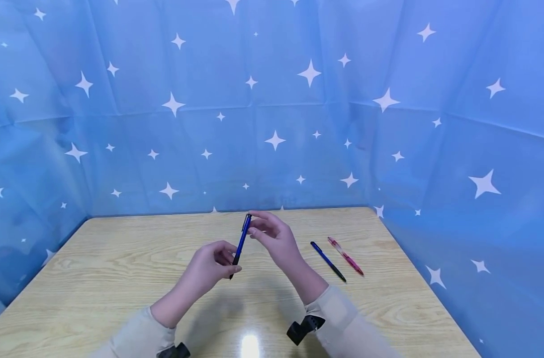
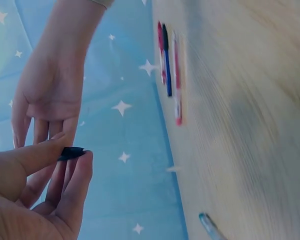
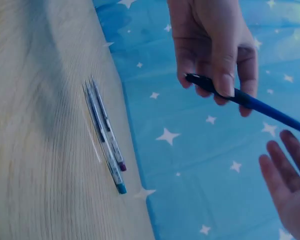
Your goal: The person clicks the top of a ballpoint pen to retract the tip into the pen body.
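My left hand [image 1: 211, 263] pinches the dark lower end of a blue pen [image 1: 242, 239], which stands tilted above the table. The same grip shows in the left wrist view, where the pen's dark tip [image 2: 71, 153] sticks out between thumb and finger. My right hand [image 1: 274, 236] is at the pen's upper end, its index fingertip by the top and its thumb close to the barrel. Its fingers look fairly straight in the right wrist view, below the blue barrel [image 3: 275, 113]. Whether they touch the pen is hard to tell.
Right of my hands, a second blue pen [image 1: 327, 261] with a dark end and a pink pen [image 1: 345, 256] lie on the wooden table [image 1: 133, 258]. Clear pens [image 3: 105, 130] with teal and purple ends appear in the right wrist view. A blue starred curtain [image 1: 272, 114] surrounds the table.
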Demonstrator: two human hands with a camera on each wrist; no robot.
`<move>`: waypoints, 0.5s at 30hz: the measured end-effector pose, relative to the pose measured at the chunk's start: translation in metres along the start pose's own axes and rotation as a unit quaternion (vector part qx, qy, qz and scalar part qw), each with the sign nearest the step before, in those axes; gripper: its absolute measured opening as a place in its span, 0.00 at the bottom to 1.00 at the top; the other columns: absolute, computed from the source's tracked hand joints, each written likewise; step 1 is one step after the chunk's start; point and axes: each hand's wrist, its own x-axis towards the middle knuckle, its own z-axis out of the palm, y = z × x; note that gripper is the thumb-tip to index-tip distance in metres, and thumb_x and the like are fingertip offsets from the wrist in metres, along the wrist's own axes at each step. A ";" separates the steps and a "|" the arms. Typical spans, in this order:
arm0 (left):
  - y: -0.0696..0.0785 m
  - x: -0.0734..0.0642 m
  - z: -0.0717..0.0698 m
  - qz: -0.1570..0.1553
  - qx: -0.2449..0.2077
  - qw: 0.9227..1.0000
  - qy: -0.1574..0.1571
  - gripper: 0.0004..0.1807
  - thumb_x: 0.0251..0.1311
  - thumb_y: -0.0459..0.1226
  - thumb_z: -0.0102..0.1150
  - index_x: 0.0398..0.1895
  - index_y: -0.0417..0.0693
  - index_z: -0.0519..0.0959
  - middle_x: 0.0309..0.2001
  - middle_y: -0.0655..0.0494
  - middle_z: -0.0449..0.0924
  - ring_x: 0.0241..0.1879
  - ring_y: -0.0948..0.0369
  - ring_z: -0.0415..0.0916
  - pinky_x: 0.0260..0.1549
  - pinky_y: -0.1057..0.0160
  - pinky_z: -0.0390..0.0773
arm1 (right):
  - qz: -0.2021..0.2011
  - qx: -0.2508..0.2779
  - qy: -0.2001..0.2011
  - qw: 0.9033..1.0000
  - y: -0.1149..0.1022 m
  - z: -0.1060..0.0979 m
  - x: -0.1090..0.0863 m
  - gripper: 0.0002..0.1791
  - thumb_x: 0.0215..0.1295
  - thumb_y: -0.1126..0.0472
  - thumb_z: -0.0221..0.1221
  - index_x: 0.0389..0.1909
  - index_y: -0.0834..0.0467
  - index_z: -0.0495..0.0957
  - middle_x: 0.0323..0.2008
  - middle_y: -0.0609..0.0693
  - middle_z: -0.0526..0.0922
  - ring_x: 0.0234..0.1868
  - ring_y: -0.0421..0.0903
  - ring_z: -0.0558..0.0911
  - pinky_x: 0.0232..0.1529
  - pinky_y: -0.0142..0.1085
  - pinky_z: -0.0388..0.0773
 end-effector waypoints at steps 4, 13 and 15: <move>0.005 -0.002 0.006 -0.030 -0.066 0.997 0.006 0.16 0.48 0.25 0.72 0.42 0.36 0.81 0.29 0.51 0.78 0.29 0.58 0.77 0.28 0.61 0.83 | -0.009 0.049 0.020 0.999 -0.001 0.005 -0.001 0.20 0.68 0.69 0.58 0.61 0.59 0.75 0.43 0.59 0.82 0.42 0.51 0.83 0.47 0.48 0.81; 0.012 -0.003 0.017 -0.113 -0.177 0.977 0.017 0.13 0.46 0.24 0.72 0.36 0.35 0.80 0.29 0.49 0.78 0.29 0.57 0.77 0.29 0.57 0.84 | -0.014 0.099 0.055 0.993 -0.005 0.015 -0.008 0.20 0.68 0.70 0.58 0.60 0.59 0.76 0.44 0.64 0.80 0.38 0.50 0.85 0.45 0.51 0.81; 0.014 -0.002 0.018 -0.116 -0.182 0.976 0.023 0.13 0.46 0.23 0.73 0.35 0.35 0.80 0.29 0.49 0.78 0.29 0.57 0.77 0.28 0.57 0.84 | -0.020 0.102 0.063 0.993 -0.007 0.016 -0.009 0.20 0.68 0.70 0.58 0.60 0.61 0.74 0.43 0.64 0.80 0.38 0.51 0.85 0.44 0.49 0.82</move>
